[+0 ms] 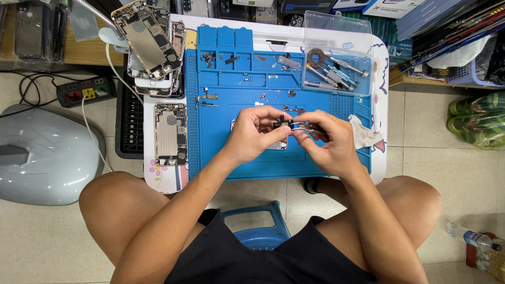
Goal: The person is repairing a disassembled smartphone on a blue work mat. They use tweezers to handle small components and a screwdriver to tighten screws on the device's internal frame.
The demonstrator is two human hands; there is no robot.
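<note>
**Both hands pinching a small phone part over the blue mat**

You sit at a low white table (380, 79) with a blue repair mat (242, 158) spread across most of it. At the table's left edge lies an opened phone chassis (170, 133), and behind it a stack of more gutted phones (150, 47). On the mat's far right corner stands a clear plastic box (336, 58) holding screwdrivers and a roll of tape. A crumpled white wipe (363, 134) lies just beside your right hand.

Your left hand (255, 134) and right hand (326, 142) meet above the middle of the mat. Between them you hold a small black and silver part (289, 125), clear of the mat. Left thumb and forefinger pinch its dark end; right fingertips curl in and nip the silver end. Tiny screws and brackets (273, 79) are scattered along the mat's upper trays.
</note>
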